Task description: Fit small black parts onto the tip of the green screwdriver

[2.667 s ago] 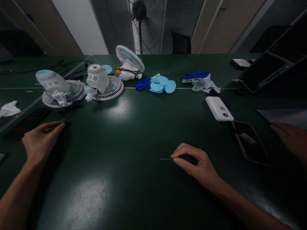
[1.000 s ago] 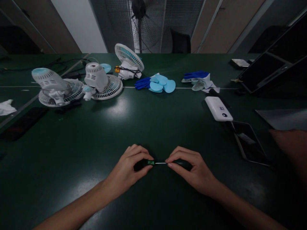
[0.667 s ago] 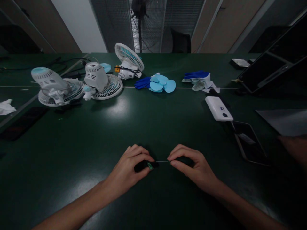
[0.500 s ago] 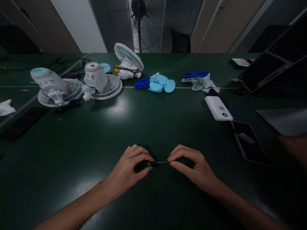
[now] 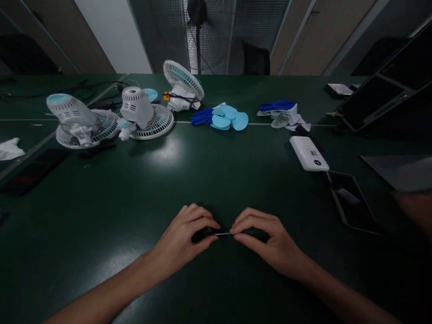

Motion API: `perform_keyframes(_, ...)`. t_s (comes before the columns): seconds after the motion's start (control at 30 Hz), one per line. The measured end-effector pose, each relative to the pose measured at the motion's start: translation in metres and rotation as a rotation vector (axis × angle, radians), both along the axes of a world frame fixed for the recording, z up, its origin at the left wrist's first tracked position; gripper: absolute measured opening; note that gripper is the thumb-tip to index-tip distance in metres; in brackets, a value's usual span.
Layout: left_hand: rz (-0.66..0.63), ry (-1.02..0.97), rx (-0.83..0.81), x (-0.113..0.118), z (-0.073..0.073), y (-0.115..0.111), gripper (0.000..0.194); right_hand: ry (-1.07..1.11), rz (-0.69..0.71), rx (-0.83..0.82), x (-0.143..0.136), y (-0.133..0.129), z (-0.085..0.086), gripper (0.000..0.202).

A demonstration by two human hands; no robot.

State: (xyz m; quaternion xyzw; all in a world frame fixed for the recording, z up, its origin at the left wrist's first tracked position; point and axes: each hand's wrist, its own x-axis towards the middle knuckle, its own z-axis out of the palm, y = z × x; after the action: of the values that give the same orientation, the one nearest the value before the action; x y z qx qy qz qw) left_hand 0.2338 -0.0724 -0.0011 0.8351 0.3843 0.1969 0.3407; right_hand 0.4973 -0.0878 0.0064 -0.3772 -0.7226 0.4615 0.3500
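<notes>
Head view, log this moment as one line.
Right hand: holding dark-handled screwdriver | Left hand: at its tip, grip unclear | Pale-blue fan blade: on table, beyond both hands

I can't read any words or numbers for sure. The white gadget (image 5: 305, 150), over to my right, has small dark marks (image 5: 313, 153) on its top. They look a bit like two letters or numbers, but they are too blurry for me to say which. A round black spot (image 5: 317, 162) is beside them, near the end of the gadget, and I can't tell if it is a sign. The dark flat phone (image 5: 361, 216) next to it has a pale label (image 5: 348, 195) on it, but any writing there is too small and dim.
</notes>
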Motion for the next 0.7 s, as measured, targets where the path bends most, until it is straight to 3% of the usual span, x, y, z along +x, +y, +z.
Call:
perform_keyframes(0.3,-0.028,-0.001,0.03,-0.004,-0.006,0.0,0.023,0.007,-0.061,-0.047,0.006,0.001,0.0,0.012)
perform_keyframes(0.43,-0.072,0.042,0.139,-0.018,-0.009,0.003,0.031,0.004,-0.084,-0.054,0.007,0.002,-0.001,0.011)
perform_keyframes(0.57,0.006,0.203,0.351,-0.066,-0.011,0.029,0.038,0.016,-0.076,-0.05,0.008,0.001,-0.001,0.011)
perform_keyframes(0.63,0.137,0.273,0.405,-0.106,-0.012,0.048,0.039,0.02,-0.072,-0.053,0.008,0.0,-0.001,0.011)
perform_keyframes(0.7,0.355,0.386,0.427,-0.153,-0.011,0.065,0.04,0.019,-0.074,-0.053,0.008,0.0,-0.001,0.011)
